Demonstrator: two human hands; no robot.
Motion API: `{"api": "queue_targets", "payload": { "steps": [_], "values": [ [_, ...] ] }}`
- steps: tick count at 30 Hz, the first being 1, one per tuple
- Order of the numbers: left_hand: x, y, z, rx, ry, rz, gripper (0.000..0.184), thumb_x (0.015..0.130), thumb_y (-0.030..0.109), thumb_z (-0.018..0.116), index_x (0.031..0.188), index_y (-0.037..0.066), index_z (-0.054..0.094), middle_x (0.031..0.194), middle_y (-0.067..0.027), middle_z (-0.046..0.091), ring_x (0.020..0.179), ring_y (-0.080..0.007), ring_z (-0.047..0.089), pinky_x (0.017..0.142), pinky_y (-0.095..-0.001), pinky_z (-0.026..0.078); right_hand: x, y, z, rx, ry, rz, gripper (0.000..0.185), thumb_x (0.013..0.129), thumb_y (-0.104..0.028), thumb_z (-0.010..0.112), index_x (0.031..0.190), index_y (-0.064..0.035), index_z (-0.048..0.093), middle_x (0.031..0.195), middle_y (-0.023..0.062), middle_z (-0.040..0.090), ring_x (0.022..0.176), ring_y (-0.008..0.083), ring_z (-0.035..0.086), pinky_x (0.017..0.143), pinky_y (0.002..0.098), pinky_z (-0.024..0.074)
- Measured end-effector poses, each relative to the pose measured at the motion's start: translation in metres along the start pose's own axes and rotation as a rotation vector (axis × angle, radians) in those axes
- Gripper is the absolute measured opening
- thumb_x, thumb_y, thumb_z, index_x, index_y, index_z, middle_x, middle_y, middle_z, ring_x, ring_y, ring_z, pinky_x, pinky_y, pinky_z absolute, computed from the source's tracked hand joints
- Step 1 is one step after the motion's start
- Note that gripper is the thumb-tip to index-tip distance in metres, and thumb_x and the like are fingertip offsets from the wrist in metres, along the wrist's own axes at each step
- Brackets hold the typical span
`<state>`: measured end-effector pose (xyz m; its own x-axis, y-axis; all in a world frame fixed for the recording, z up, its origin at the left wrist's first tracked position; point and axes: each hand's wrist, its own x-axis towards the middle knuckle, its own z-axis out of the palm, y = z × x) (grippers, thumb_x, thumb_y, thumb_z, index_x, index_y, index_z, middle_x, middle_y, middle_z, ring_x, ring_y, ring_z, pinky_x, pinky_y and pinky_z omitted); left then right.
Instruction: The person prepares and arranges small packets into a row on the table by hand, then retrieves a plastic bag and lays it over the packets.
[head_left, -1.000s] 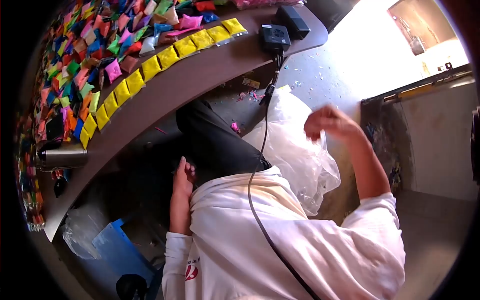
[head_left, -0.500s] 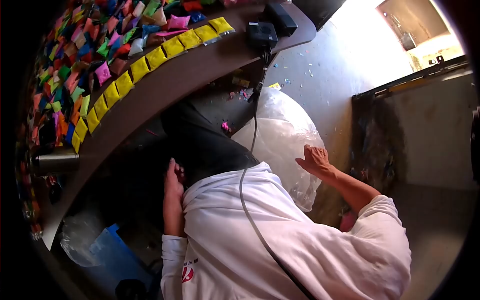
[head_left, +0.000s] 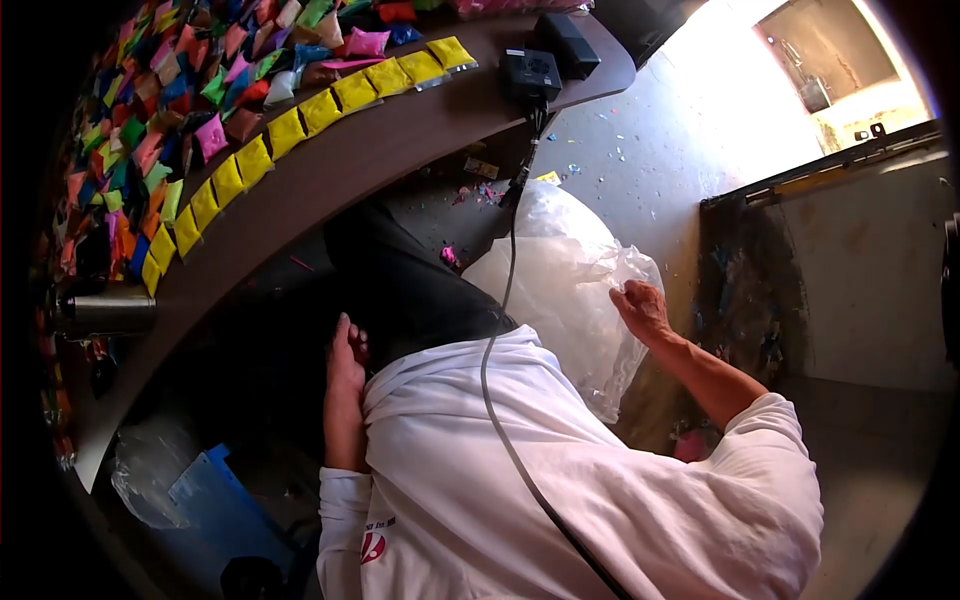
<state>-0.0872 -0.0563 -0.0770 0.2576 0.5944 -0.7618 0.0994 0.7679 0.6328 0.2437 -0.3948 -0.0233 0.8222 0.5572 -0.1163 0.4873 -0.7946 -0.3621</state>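
My right hand [head_left: 643,310] is closed on the edge of a large clear plastic bag [head_left: 560,270], which stands on the floor beside my leg. The bag's film is bunched up at my fingertips. Low by my thigh, my left hand [head_left: 348,352] has its fingers loosely apart and holds nothing. Above my lap, a row of yellow packets [head_left: 286,131] lies along the curved edge of the brown table [head_left: 330,165]. Behind that row is a large heap of small packets [head_left: 210,85] in many colours.
Two black devices [head_left: 532,74] sit at the table's right end, and a cable [head_left: 512,420] runs from there across my body. A metal container [head_left: 108,314] is at the table's left. Below it are a blue object [head_left: 225,510] and another clear bag [head_left: 150,475]. Scraps litter the floor.
My right hand has come down from the air onto the bag and closed on its edge, pulling the film up. My left hand has stayed by my thigh. The view has shifted slightly.
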Motion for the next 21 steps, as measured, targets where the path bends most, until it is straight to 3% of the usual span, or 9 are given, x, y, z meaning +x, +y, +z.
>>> {"api": "queue_targets", "payload": {
  "steps": [3,4,6,10,13,17,19,20,21],
  "values": [
    [0.003,-0.002,-0.001,0.002,0.01,-0.009,0.036,0.084,0.044,0.06,0.063,0.017,0.047,0.063,0.0007,0.05,0.06,-0.0116,0.043,0.056,-0.0239,0.033,0.006,0.006,-0.005,0.117,0.0,-0.109,0.036,0.082,-0.025,0.056,0.058,-0.0014,0.042,0.049,0.0089,0.04,0.048,0.019,0.037,0.046,0.0354,0.0299],
    [0.004,-0.002,-0.002,-0.006,0.005,-0.013,0.036,0.084,0.044,0.06,0.063,0.017,0.047,0.063,0.0005,0.05,0.059,-0.0117,0.043,0.056,-0.024,0.033,0.008,0.004,-0.008,0.115,0.0,-0.111,0.036,0.082,-0.025,0.056,0.058,-0.0014,0.042,0.049,0.0089,0.04,0.048,0.019,0.037,0.046,0.0354,0.0299],
    [0.005,-0.003,-0.003,-0.009,0.0,-0.008,0.036,0.084,0.044,0.06,0.063,0.017,0.047,0.062,0.0005,0.05,0.059,-0.0117,0.043,0.056,-0.0241,0.033,0.009,-0.002,-0.017,0.001,-0.001,-0.044,0.036,0.08,-0.032,0.057,0.064,-0.0003,0.051,0.061,0.0185,0.051,0.057,0.0322,0.053,0.054,0.0411,0.0387],
    [0.01,-0.005,-0.005,-0.02,-0.018,0.012,0.036,0.084,0.043,0.06,0.063,0.017,0.047,0.061,0.0006,0.049,0.058,-0.0116,0.043,0.055,-0.024,0.033,0.01,-0.011,-0.02,0.03,0.093,0.036,0.038,0.084,-0.032,0.054,0.064,-0.0005,0.051,0.057,0.0145,0.052,0.054,0.0269,0.052,0.052,0.04,0.0382],
    [0.011,-0.006,-0.006,-0.016,-0.041,0.01,0.036,0.084,0.044,0.06,0.063,0.017,0.047,0.061,0.0008,0.049,0.058,-0.0116,0.043,0.055,-0.0238,0.033,0.005,-0.026,-0.03,0.607,-0.033,0.512,0.04,0.089,-0.031,0.052,0.063,-0.0016,0.054,0.052,0.0033,0.05,0.053,0.0158,0.049,0.052,0.0378,0.0383],
    [0.01,-0.006,-0.004,-0.008,-0.018,0.0,0.036,0.084,0.044,0.06,0.064,0.017,0.046,0.061,0.0008,0.049,0.058,-0.0117,0.043,0.055,-0.0242,0.033,0.007,-0.007,-0.013,0.562,0.074,0.407,0.04,0.089,-0.032,0.052,0.062,-0.0019,0.054,0.054,0.0038,0.052,0.048,0.0147,0.048,0.049,0.0341,0.0385],
    [0.005,-0.002,-0.001,0.024,0.031,-0.003,0.036,0.085,0.044,0.059,0.064,0.017,0.046,0.062,0.001,0.049,0.058,-0.0117,0.042,0.055,-0.0245,0.033,0.009,-0.014,-0.031,0.02,0.123,-0.14,0.04,0.09,-0.032,0.051,0.064,-0.0018,0.055,0.057,0.0034,0.053,0.045,0.0122,0.049,0.045,0.0297,0.0398],
    [0.006,-0.003,-0.001,0.025,0.03,-0.004,0.036,0.085,0.044,0.059,0.064,0.017,0.046,0.062,0.001,0.049,0.058,-0.0117,0.042,0.055,-0.0245,0.033,0.007,-0.02,-0.035,0.019,0.123,-0.139,0.04,0.09,-0.032,0.051,0.064,-0.0018,0.055,0.057,0.0034,0.053,0.045,0.0122,0.049,0.045,0.0297,0.0398],
    [0.007,-0.004,-0.003,0.014,0.003,0.002,0.036,0.085,0.044,0.059,0.064,0.017,0.046,0.062,0.0011,0.049,0.058,-0.0119,0.043,0.056,-0.0246,0.033,0.003,-0.033,-0.039,0.296,-0.014,0.069,0.04,0.09,-0.033,0.05,0.065,-0.0016,0.054,0.058,0.0039,0.054,0.045,0.0121,0.05,0.043,0.028,0.0401]
  ]
}}
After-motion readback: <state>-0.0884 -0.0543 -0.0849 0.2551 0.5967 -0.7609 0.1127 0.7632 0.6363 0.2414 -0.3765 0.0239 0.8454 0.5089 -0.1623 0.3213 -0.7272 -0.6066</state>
